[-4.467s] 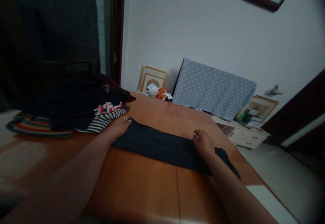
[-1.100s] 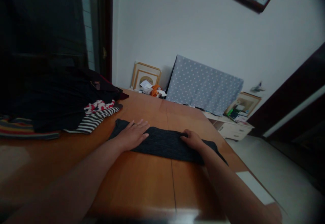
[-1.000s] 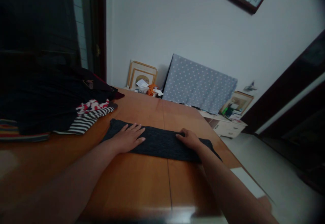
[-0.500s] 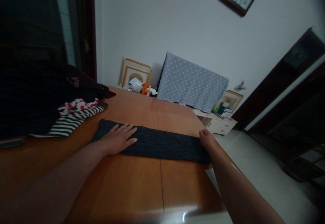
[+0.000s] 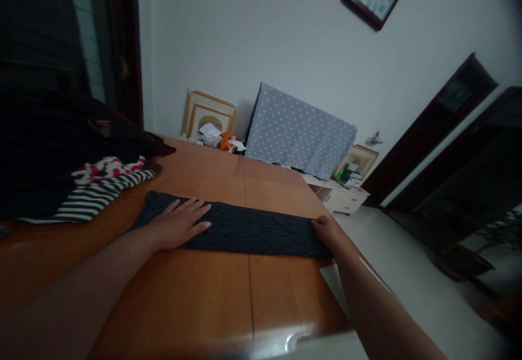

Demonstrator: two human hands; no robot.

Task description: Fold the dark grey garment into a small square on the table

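Observation:
A dark blue-grey, heathered garment lies folded into a long flat strip across the wooden table; its exact kind does not show. My left hand rests flat and open on its left part, fingers spread. At the strip's right end, by the table edge, my right hand has its fingers closed on the cloth. Part of that end is hidden under the right hand and wrist.
Dark clothes, a red-and-white cloth and a striped garment are heaped on the table's left. Beyond it stand framed pictures, a dotted cloth cover and a white drawer cabinet.
The view has turned slightly right, so everything sits a little further left. My right hand has come slightly lower on the garment's end; my left hand stays flat in place.

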